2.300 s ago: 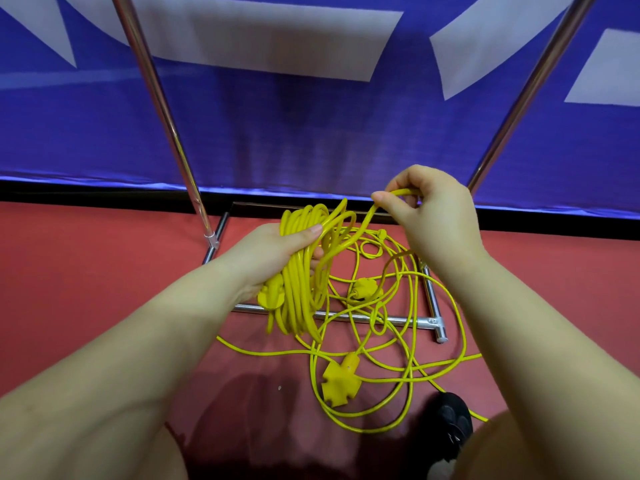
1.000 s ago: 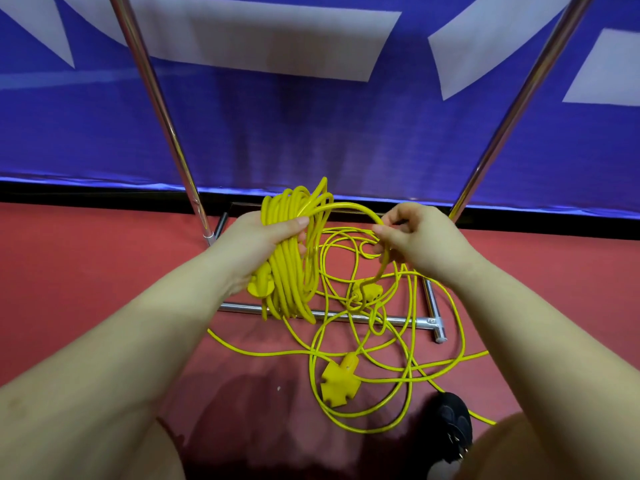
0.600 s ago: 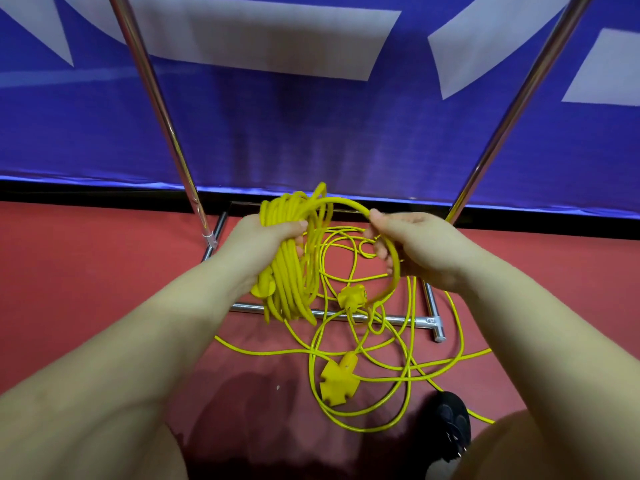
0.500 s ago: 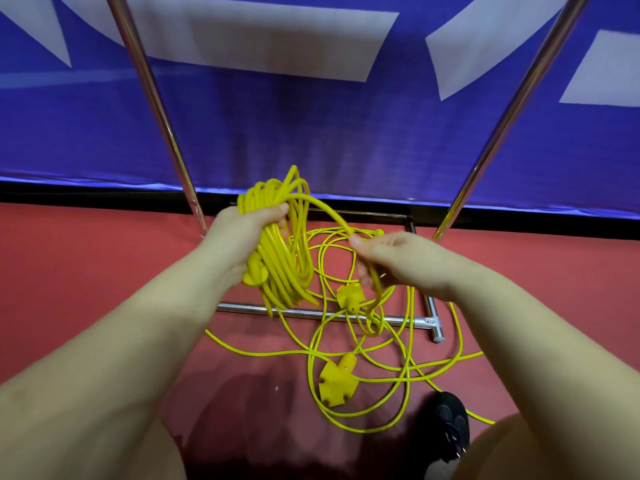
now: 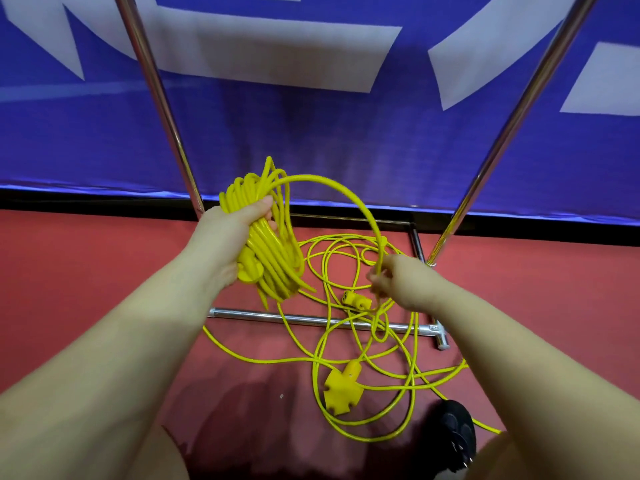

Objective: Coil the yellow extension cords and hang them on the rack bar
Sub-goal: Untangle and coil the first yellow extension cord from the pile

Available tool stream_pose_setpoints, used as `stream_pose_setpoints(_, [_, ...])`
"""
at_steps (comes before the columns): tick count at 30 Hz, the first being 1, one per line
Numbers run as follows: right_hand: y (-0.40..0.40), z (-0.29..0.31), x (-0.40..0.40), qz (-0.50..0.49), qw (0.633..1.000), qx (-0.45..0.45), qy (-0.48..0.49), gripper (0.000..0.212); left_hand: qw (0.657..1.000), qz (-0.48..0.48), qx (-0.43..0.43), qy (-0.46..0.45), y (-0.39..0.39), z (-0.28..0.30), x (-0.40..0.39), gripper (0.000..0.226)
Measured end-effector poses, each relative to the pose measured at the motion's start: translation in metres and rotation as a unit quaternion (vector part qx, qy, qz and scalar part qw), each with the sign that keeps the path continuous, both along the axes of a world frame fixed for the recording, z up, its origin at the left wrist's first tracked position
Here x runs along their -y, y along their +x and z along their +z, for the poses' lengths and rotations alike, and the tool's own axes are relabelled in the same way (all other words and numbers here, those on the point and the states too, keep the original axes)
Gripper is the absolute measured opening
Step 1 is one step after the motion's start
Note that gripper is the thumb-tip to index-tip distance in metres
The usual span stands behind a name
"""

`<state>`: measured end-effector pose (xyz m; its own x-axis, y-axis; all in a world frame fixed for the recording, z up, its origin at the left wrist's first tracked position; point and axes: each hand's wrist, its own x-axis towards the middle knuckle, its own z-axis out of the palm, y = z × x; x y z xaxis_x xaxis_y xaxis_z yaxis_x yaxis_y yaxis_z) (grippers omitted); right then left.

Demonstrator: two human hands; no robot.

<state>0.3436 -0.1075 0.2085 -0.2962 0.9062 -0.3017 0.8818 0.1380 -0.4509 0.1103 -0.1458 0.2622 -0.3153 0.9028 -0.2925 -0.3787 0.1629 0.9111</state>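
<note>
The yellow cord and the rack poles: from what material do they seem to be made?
Yellow cord: probably a rubber or plastic jacket, smooth and slightly glossy; it bends into soft loops in the left hand.
Rack poles: metal, likely chromed or polished steel; they show bright mirror-like streaks.

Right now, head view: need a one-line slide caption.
Left hand grips the coiled yellow cord while the right hand pinches the next loop above loose cord on the red floor.

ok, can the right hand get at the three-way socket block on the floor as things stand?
Probably not yet: the right hand is pinching the cord strand. The socket block lies uncovered below it, so reaching is easy once it lets go.
</note>
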Motion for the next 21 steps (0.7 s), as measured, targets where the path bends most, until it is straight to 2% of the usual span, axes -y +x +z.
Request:
stream_pose_setpoints(3, [-0.007, 0.024, -0.002, -0.088, 0.976, -0.197, 0.031, 0.023, 0.993, -0.019, -0.113, 0.020, 0.001, -0.004, 0.003, 0.006])
stream_pose_setpoints(5, [-0.011, 0.041, 0.000, -0.149, 0.931, -0.332, 0.017, 0.019, 0.988, -0.042, -0.144, 0.025, 0.005, -0.004, 0.006, 0.005])
stream_pose_setpoints(7, [-0.013, 0.053, 0.002, -0.183, 0.894, -0.409, -0.006, 0.018, 0.987, -0.064, -0.143, 0.029, 0.011, -0.004, 0.008, 0.007])
stream_pose_setpoints(11, [-0.024, 0.061, 0.010, -0.211, 0.855, -0.471, -0.048, 0.018, 0.975, -0.134, -0.174, 0.037, 0.023, -0.010, 0.012, 0.008])
stream_pose_setpoints(13, [-0.030, 0.065, 0.014, -0.215, 0.827, -0.512, -0.083, 0.019, 0.965, -0.166, -0.196, 0.046, 0.031, -0.013, 0.015, 0.005])
stream_pose_setpoints(16, [-0.035, 0.069, 0.017, -0.221, 0.779, -0.571, -0.139, 0.018, 0.945, -0.217, -0.234, 0.076, 0.040, -0.013, 0.019, 0.011])
stream_pose_setpoints(18, [-0.036, 0.070, 0.018, -0.227, 0.756, -0.593, -0.157, 0.017, 0.941, -0.246, -0.217, 0.087, 0.043, -0.012, 0.021, 0.018])
stream_pose_setpoints(21, [-0.036, 0.070, 0.019, -0.233, 0.745, -0.602, -0.167, 0.019, 0.942, -0.281, -0.156, 0.097, 0.046, -0.010, 0.024, 0.033])
